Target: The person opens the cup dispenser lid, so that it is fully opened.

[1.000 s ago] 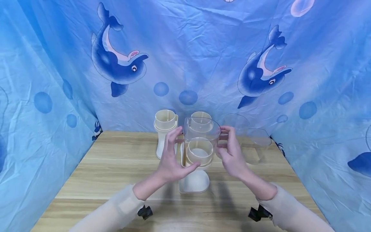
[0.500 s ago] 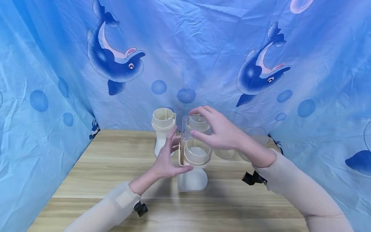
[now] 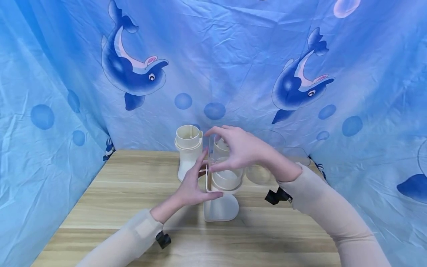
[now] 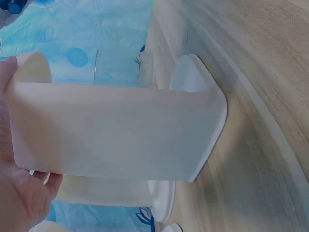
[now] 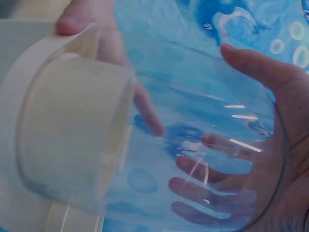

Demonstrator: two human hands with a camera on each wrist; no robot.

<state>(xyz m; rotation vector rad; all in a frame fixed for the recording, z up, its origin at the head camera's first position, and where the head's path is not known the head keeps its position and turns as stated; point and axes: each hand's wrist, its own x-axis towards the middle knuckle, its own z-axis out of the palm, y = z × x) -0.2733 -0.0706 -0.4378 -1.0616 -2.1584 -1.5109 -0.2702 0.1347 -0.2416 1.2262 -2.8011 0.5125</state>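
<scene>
A white stand (image 3: 221,208) with a flat foot and a round cream collar stands upright at the middle of the table. My left hand (image 3: 191,187) grips its upper part from the left, thumb in front and fingers behind. In the left wrist view that hand (image 4: 21,193) is at the top end of the tall back panel (image 4: 111,133). A clear plastic container (image 5: 164,63) sits over the collar (image 5: 67,125). From above, my right hand (image 3: 245,146) holds the container's upper end, with thumb and fingers spread around its sides.
A second cream stand (image 3: 188,139) is behind to the left. Another stand (image 3: 220,146) shows through the clear container. More clear containers (image 3: 260,174) are at the back right of the wooden table (image 3: 133,207), before a blue dolphin-print cloth (image 3: 217,74).
My right hand has moved from the container's right side up and left over its top end. My left hand stays at the stand, its thumb slightly lower and further left than before.
</scene>
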